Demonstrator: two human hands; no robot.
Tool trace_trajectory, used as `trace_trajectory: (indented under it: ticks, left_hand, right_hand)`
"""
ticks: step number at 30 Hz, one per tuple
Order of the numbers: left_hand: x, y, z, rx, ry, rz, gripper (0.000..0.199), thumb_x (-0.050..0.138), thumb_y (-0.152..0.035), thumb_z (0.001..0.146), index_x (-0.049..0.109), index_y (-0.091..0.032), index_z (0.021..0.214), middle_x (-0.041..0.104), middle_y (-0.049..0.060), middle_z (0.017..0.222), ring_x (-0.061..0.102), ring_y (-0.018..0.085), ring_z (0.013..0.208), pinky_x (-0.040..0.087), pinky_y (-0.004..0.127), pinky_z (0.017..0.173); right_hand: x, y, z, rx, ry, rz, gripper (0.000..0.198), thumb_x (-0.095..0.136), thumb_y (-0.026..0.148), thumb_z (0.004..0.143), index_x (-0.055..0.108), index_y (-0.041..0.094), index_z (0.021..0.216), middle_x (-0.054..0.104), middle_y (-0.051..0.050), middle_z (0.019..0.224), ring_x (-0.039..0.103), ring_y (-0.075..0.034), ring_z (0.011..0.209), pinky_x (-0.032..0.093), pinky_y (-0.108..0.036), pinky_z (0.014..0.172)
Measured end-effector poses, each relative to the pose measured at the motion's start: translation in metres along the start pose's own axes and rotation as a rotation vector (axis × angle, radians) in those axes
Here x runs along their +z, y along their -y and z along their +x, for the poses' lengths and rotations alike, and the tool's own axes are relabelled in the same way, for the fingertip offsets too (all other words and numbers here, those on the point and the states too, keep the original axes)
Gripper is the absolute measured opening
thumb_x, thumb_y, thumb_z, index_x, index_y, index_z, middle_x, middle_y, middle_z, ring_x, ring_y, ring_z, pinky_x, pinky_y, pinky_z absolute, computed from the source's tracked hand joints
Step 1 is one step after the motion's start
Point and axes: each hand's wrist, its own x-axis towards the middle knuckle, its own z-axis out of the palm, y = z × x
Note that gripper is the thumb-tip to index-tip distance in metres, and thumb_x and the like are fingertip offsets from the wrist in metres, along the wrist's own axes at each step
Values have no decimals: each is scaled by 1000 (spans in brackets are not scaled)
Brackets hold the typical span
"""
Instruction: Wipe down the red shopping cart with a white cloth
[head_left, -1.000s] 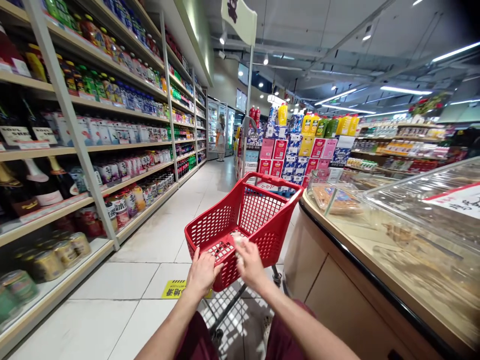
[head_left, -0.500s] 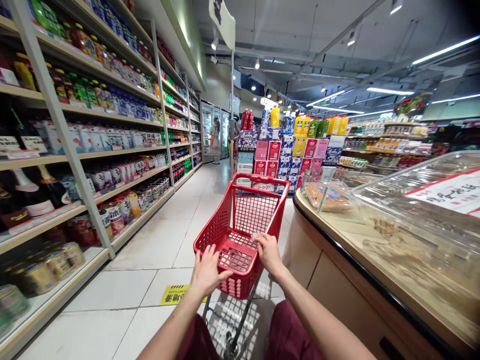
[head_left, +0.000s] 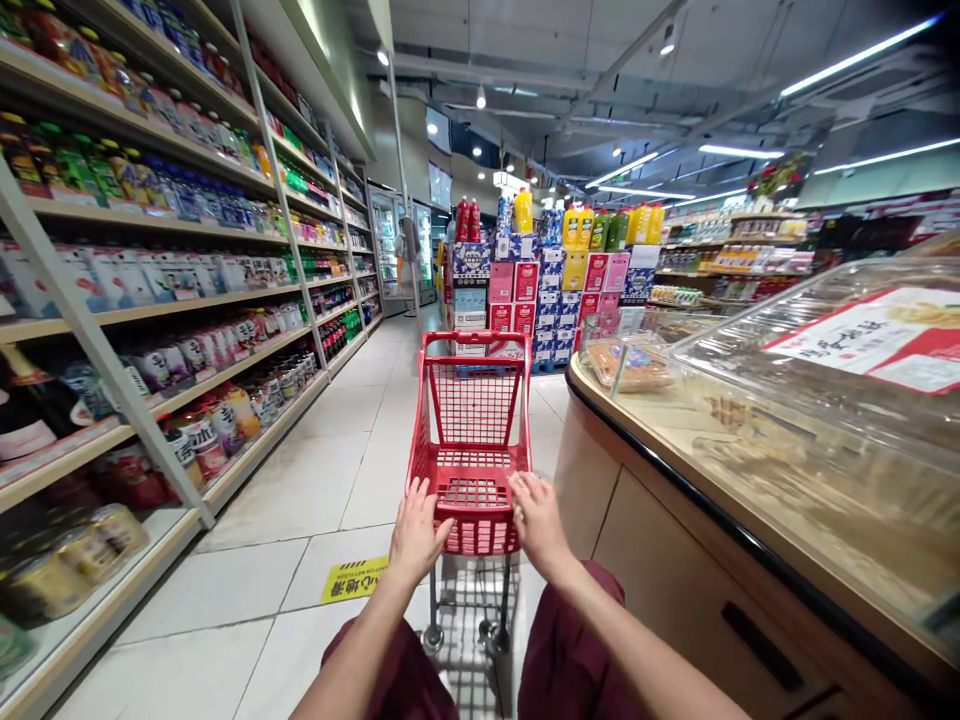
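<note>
A small red shopping cart (head_left: 469,530) stands straight in front of me, its plastic mesh basket bare inside. My left hand (head_left: 418,532) is at the basket's near left corner, fingers stretched forward and thumb apart. At the near right corner is my right hand (head_left: 538,515), its fingers reaching over the side. Both hands look open, with the palms against or just over the rim; firm contact cannot be made out. Below the basket show the cart's grey legs and wheels, between my knees in dark red trousers.
Drink shelves (head_left: 187,290) line the left side. A wooden display counter (head_left: 637,510) with clear covers stands close on the right. Ahead is a stack of drink cartons (head_left: 517,285) topped with bottles. A yellow floor sticker (head_left: 354,580) lies left of the cart.
The cart has swung from a slant to pointing straight ahead. My right hand's fingers have gone from bent together to stretched out. The view has shifted slightly forward, past the shelves.
</note>
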Motion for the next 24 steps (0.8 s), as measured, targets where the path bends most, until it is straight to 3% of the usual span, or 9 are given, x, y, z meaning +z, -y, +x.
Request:
trace_trajectory:
  ticks: [3, 7, 11, 15, 21, 24]
  left_hand:
    - [6, -5, 1, 37, 2, -13, 32, 45, -22, 73, 52, -13, 103, 39, 14, 135, 23, 25, 131, 29, 45, 104]
    - [5, -10, 2, 40, 29, 21, 42, 42, -11, 68, 50, -11, 109, 32, 15, 139, 17, 26, 132, 29, 46, 104]
    - [1, -7, 3, 68, 88, 43, 49, 40, -6, 64, 48, -13, 112, 32, 12, 140, 17, 25, 133, 22, 50, 107]
    - [2, -9, 2, 81, 85, 33, 52, 38, -3, 63, 49, -12, 113, 32, 11, 140, 14, 23, 133, 17, 48, 109]
    - [6, -10, -3, 114, 63, 36, 60, 39, -2, 62, 43, -12, 120, 29, 12, 141, 15, 22, 133, 19, 47, 108]
    - [8, -8, -6, 153, 31, 51, 64, 37, -1, 62, 38, -11, 125, 30, 12, 141, 16, 21, 133, 22, 46, 107]
  right_hand:
    - [25, 22, -23, -77, 8, -85, 46, 43, 3, 73, 57, 22, 112, 51, -10, 120, 40, -25, 114, 38, -49, 92]
    - [54, 56, -23, -130, 127, -57, 48, 44, 0, 72, 56, 23, 113, 52, -10, 117, 42, -23, 108, 43, -41, 88]
    - [35, 35, -10, -159, 145, -84, 44, 46, 2, 75, 58, 24, 111, 55, -8, 111, 47, -22, 100, 46, -39, 84]
    - [9, 8, -8, -43, 63, -144, 44, 45, 4, 74, 58, 24, 111, 52, -9, 114, 45, -24, 102, 45, -42, 84]
    - [35, 45, 4, -41, 103, -45, 42, 44, 4, 74, 59, 23, 108, 52, -7, 116, 46, -20, 105, 42, -35, 87]
    - [23, 39, 5, -68, 194, -184, 37, 51, 16, 77, 55, 21, 113, 51, -10, 117, 46, -24, 105, 39, -39, 87]
